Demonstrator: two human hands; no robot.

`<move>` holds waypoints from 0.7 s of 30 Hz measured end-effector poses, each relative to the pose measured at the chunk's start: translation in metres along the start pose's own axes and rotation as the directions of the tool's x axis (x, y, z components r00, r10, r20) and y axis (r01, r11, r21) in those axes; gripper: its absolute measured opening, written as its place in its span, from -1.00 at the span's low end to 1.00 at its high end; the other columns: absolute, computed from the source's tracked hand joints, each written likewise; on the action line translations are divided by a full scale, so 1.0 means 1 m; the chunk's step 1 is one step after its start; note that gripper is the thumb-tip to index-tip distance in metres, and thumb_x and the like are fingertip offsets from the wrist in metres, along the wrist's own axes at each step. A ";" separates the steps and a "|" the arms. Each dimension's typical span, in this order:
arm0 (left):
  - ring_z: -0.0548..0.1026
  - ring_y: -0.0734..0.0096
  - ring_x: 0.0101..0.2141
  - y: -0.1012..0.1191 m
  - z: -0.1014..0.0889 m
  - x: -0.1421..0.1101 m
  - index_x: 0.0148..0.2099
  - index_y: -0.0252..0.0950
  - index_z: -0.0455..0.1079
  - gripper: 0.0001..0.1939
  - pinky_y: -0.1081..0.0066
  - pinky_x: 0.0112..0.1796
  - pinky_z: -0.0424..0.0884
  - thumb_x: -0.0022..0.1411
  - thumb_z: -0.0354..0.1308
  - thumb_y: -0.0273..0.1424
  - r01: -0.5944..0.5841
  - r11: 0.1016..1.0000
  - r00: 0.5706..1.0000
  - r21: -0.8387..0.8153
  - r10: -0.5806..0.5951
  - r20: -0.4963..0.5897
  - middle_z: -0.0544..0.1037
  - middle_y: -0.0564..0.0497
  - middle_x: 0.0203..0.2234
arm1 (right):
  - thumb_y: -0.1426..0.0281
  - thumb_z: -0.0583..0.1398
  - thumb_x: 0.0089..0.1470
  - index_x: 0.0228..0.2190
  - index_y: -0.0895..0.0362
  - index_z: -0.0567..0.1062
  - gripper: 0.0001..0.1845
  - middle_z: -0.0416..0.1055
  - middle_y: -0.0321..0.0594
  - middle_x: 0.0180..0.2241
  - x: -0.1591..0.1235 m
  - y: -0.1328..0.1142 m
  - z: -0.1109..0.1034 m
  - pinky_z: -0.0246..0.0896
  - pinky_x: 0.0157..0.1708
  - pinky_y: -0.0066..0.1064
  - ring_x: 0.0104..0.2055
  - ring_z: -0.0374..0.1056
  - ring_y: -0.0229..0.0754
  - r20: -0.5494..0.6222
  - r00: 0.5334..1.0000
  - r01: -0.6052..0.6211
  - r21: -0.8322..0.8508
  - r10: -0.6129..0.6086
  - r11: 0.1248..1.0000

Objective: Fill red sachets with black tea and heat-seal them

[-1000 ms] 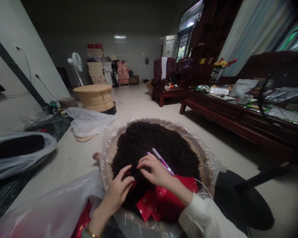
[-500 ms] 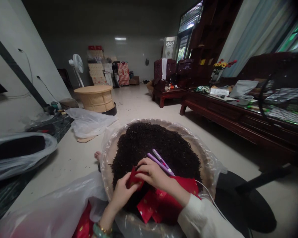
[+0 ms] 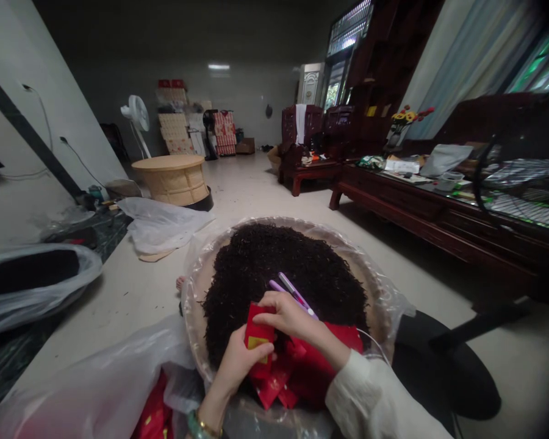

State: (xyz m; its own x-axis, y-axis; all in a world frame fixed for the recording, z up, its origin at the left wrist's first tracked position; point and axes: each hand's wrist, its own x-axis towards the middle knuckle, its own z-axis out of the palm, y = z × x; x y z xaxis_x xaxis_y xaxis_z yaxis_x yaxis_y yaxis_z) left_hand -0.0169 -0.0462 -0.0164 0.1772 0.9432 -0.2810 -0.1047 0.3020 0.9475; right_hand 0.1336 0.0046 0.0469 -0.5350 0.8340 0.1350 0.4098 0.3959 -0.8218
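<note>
A small red packet [image 3: 255, 328] with a yellow panel stands between my two hands over the basket. My left hand [image 3: 243, 361] grips its lower part, thumb across the front. At its upper right, the fingers of my right hand [image 3: 284, 312] pinch the top edge. Just beyond my right hand a purple flat iron [image 3: 294, 294] with a white cord lies on a heap of dark, dried leaves that look like tea [image 3: 283, 253]. More red packets [image 3: 312, 378] lie beneath my right wrist. All this sits in a round, shallow basket [image 3: 193, 317] lined with clear plastic.
At left are a plastic bag [image 3: 89, 268] of dark leaves and a clear bag [image 3: 100, 378] with red packets inside. A black round stand base [image 3: 466, 372] is right of the basket. Farther off stand a woven drum-like stool [image 3: 169, 183] and a long wooden table [image 3: 402, 207].
The red packet has turned upright, so its yellow panel now faces me. My left thumb has moved onto its front, and my right hand has shifted slightly along its top.
</note>
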 end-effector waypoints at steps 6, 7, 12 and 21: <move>0.54 0.26 -0.45 0.002 0.005 0.000 -0.34 -0.39 0.46 -0.68 0.40 -0.38 0.42 -0.23 0.40 -0.43 -0.066 0.985 0.997 0.161 0.071 -0.022 0.59 -0.03 -0.51 | 0.09 0.29 0.00 -0.35 0.12 0.50 -0.66 0.43 -0.26 -0.49 0.003 0.002 0.008 0.09 -0.44 -0.43 -0.42 0.37 -0.18 -0.139 0.990 -0.052 -0.393 -0.003 0.918; 0.54 0.26 -0.46 0.003 0.005 0.000 -0.34 -0.39 0.46 -0.68 0.40 -0.39 0.41 -0.23 0.40 -0.43 -0.053 0.986 0.999 0.157 0.054 -0.004 0.59 -0.03 -0.51 | 0.08 0.26 0.04 -0.46 0.12 0.49 -0.65 0.41 -0.26 -0.54 0.005 0.005 0.011 0.05 -0.46 -0.44 -0.45 0.36 -0.19 -0.131 0.991 -0.035 -0.430 -0.024 0.902; 0.56 0.25 -0.44 0.005 0.008 0.000 -0.26 -0.40 0.47 -0.54 0.36 -0.35 0.44 -0.27 0.46 -0.33 0.057 0.998 0.992 0.010 -0.057 0.110 0.61 -0.06 -0.47 | 0.10 0.23 0.08 -0.60 0.13 0.42 -0.60 0.35 -0.33 -0.63 0.012 0.016 0.026 -0.09 -0.52 -0.46 -0.53 0.32 -0.26 -0.102 0.990 0.035 -0.470 -0.094 0.882; 0.61 0.22 -0.47 -0.004 0.003 0.010 -0.13 -0.39 0.44 -0.35 0.34 -0.42 0.50 -0.29 0.48 -0.19 0.112 0.973 0.992 -0.200 -0.121 -0.031 0.62 -0.24 -0.22 | 0.28 0.23 0.11 -0.03 0.19 0.37 -0.59 0.41 0.06 -0.10 0.007 0.047 -0.010 0.17 -0.23 -0.31 -0.09 0.34 0.05 -0.380 0.882 -0.460 -0.558 0.279 0.691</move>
State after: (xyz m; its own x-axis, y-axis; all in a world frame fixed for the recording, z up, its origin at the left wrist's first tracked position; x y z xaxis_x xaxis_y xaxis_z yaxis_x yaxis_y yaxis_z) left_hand -0.0115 -0.0385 -0.0226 0.1585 0.9037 -0.3979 -0.2775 0.4275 0.8604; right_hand 0.1565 0.0333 0.0150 -0.0763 0.9921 0.0999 0.9413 0.1047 -0.3209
